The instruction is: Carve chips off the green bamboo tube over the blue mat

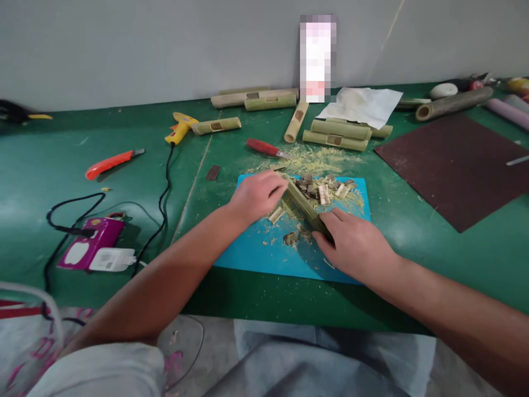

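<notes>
A green bamboo tube (305,205) slants over the blue mat (248,251), held between both hands. My left hand (258,194) is closed at its far upper end, fingers partly hidden from me. My right hand (351,238) wraps round the near lower end, thumb underneath. Brown and pale bamboo chips (323,194) lie heaped on the mat just behind the tube, with a dark clump of scraps (291,238) in front of it. A red-handled carving knife (264,147) rests beyond the mat among yellowish shavings (314,159).
Several cut bamboo pieces (341,140) lie toward the wall, near a white paper (359,107). On the left are a yellow glue gun (179,128), an orange utility knife (113,163) and a purple power strip (91,241) with cords. A dark brown sheet (458,171) lies right.
</notes>
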`<state>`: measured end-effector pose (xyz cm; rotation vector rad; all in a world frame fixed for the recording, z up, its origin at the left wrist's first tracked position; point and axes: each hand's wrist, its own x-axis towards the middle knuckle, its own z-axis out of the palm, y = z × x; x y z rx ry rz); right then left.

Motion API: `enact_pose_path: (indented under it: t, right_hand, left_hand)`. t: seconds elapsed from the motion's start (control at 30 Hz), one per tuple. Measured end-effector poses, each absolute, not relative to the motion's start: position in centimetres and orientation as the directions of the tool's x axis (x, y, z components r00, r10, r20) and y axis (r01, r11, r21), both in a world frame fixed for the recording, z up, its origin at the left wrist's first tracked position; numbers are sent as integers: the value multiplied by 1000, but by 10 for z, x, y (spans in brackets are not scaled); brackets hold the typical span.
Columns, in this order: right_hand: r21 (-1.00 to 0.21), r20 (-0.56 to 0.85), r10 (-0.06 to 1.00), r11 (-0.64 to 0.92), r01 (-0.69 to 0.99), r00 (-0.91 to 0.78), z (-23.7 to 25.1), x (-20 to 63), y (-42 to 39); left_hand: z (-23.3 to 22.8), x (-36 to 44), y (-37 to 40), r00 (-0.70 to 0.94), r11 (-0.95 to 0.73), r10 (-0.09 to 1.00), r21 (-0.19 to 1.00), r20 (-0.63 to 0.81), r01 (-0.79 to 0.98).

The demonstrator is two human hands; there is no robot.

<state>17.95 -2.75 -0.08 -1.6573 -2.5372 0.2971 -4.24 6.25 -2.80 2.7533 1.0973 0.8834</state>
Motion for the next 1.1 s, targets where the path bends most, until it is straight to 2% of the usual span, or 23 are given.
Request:
enact_pose_path:
  t: [0.07,0.17,0.33,0.47,0.67,0.77,0.9,1.03,1.1]
  right_hand:
    - [-213,-42,915,385,898,-402,-1,180,-27]
    - [-206,-59,916,377,903,-396,0,180,-27]
    - [-193,-50,919,375,907,-391,0,179,-27]
    - [-180,-58,920,373,910,-388,-1,180,-28]
    - [-175,-32,919,381,908,-392,-1,179,-28]
    - [-173,-47,920,376,910,-389,-2,179,-28]
    - [-186,-68,916,378,907,-396,-3,179,-28]
    - [-183,-78,920,365,913,-383,-1,179,-27]
    - [-178,-100,921,357,917,-378,1,178,-26]
  left_hand:
    - [-27,-41,62,597,-757,632,229,493,612]
    - [-26,-39,58,706,-819,569,216,422,532]
    - [-28,-41,61,605,-752,635,204,480,627]
    - [-27,-40,61,710,-814,572,182,412,551]
    - [-24,-44,75,599,-698,668,95,441,709]
    - [-22,-41,71,610,-711,665,114,431,694]
    - [-21,-38,65,700,-794,596,161,394,586]
    - [-22,-41,67,626,-742,638,141,448,656]
    - [-22,-40,66,683,-782,602,135,413,608]
